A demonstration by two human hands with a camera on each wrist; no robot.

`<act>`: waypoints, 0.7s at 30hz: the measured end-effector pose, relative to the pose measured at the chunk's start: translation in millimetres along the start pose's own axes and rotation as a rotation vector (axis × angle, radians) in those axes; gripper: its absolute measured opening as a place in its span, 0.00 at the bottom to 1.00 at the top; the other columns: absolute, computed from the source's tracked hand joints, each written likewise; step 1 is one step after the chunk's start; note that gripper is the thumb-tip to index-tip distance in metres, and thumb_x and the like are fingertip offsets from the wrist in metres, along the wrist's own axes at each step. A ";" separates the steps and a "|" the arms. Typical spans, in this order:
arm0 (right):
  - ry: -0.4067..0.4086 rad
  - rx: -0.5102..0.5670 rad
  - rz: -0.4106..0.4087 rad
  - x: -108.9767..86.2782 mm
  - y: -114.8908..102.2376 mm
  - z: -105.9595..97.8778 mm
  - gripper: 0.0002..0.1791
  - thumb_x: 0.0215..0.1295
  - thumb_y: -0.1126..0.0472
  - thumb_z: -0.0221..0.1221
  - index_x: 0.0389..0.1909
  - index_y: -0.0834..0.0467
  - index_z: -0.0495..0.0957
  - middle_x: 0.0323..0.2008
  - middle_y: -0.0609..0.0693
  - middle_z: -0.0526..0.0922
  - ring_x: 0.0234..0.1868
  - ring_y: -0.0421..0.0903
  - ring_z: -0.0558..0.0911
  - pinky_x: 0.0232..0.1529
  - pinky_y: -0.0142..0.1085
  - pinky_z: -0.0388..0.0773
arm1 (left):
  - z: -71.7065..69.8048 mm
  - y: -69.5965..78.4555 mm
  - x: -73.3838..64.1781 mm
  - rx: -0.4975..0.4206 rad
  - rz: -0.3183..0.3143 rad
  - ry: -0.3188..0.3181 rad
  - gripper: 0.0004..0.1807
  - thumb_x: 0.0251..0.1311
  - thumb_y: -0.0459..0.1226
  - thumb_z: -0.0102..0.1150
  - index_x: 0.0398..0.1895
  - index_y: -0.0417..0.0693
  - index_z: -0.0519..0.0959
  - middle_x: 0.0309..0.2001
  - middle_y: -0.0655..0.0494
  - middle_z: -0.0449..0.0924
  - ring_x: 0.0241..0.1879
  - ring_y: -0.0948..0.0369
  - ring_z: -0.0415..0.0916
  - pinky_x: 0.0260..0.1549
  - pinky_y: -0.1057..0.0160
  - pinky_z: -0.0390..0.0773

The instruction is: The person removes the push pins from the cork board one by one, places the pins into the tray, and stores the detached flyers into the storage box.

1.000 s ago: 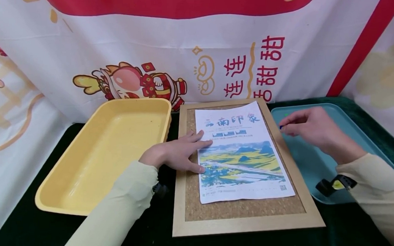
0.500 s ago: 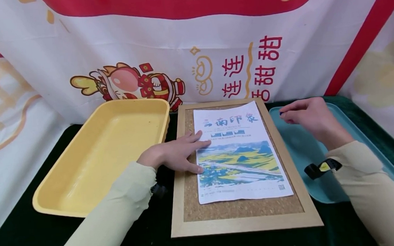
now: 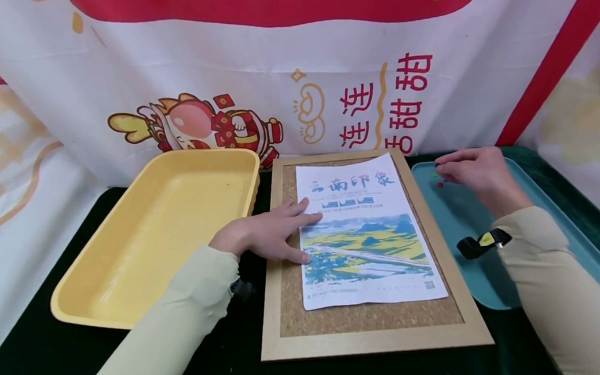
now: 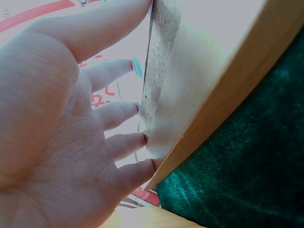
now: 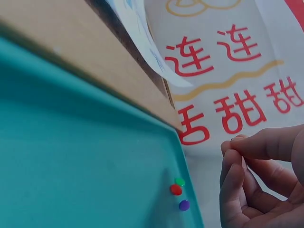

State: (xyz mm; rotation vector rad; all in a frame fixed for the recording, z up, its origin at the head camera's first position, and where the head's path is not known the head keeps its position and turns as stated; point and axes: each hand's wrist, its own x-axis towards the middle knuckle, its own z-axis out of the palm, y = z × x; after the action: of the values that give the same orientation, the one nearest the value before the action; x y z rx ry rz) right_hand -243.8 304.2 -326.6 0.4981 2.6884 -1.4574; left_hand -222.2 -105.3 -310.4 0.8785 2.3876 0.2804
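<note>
My left hand [image 3: 269, 235] lies with spread fingers over the left side of a wood-framed cork board [image 3: 378, 341]. Its thumb and fingertips rest on the left edge of a printed landscape poster [image 3: 366, 244], whose top right corner curls up. Over the far left corner of the blue-green tray [image 3: 486, 282], my right hand [image 3: 482, 177] pinches a small dark-blue pushpin [image 3: 437, 165] between thumb and fingers. The fingers mostly hide the pin in the right wrist view. A green pin [image 5: 179, 181], a red pin [image 5: 176, 190] and a purple pin [image 5: 184, 205] lie inside the tray.
A yellow basin [image 3: 152, 244] stands left of the board, behind the left forearm. Dark green cloth [image 3: 228, 355] covers the table. A white printed curtain [image 3: 249, 57] hangs right behind the tray, board and basin.
My right hand has moved slightly away from me and to the right over the tray corner, still pinching the pushpin. The left hand, poster and board stay put.
</note>
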 end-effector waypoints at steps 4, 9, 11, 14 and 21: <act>0.017 0.019 0.025 3.4 8.0 -1.3 0.30 0.77 0.43 0.61 0.73 0.54 0.77 0.70 0.57 0.76 0.62 0.50 0.74 0.63 0.43 0.77 | 0.2 -0.4 0.5 0.008 -0.001 0.000 0.47 0.73 0.56 0.63 0.88 0.65 0.50 0.89 0.54 0.27 0.88 0.47 0.23 0.85 0.39 0.39; 0.007 0.010 0.017 4.2 12.2 -4.8 0.31 0.77 0.42 0.61 0.74 0.53 0.76 0.70 0.56 0.75 0.62 0.50 0.73 0.60 0.40 0.77 | -0.1 -0.8 0.0 0.013 -0.002 -0.002 0.47 0.73 0.56 0.63 0.88 0.66 0.49 0.89 0.54 0.27 0.88 0.46 0.23 0.85 0.39 0.39; -0.002 0.002 0.016 4.2 13.7 -7.7 0.31 0.78 0.42 0.60 0.75 0.53 0.75 0.70 0.55 0.75 0.63 0.49 0.73 0.59 0.38 0.78 | -0.6 -0.9 0.3 0.010 -0.002 -0.003 0.47 0.73 0.56 0.63 0.88 0.66 0.49 0.89 0.54 0.27 0.88 0.47 0.23 0.85 0.39 0.38; -0.010 -0.006 0.027 4.9 16.1 -11.1 0.32 0.78 0.42 0.59 0.76 0.53 0.74 0.70 0.56 0.75 0.63 0.50 0.73 0.58 0.38 0.79 | -1.4 -0.6 -0.1 0.012 0.003 -0.003 0.48 0.73 0.56 0.62 0.88 0.65 0.49 0.89 0.53 0.27 0.87 0.46 0.23 0.85 0.38 0.38; -0.013 -0.015 0.049 9.1 22.7 -11.7 0.32 0.79 0.42 0.58 0.76 0.54 0.73 0.69 0.57 0.76 0.63 0.52 0.75 0.58 0.38 0.77 | -1.6 -0.5 -0.3 0.010 0.006 -0.014 0.48 0.73 0.57 0.62 0.88 0.65 0.49 0.89 0.52 0.27 0.87 0.45 0.23 0.84 0.38 0.38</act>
State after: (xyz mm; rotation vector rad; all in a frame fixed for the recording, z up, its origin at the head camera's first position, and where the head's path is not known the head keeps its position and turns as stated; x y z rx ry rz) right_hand -244.3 327.7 -340.1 0.5475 2.6558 -1.4215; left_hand -223.2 -105.9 -309.2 0.8894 2.3759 0.2633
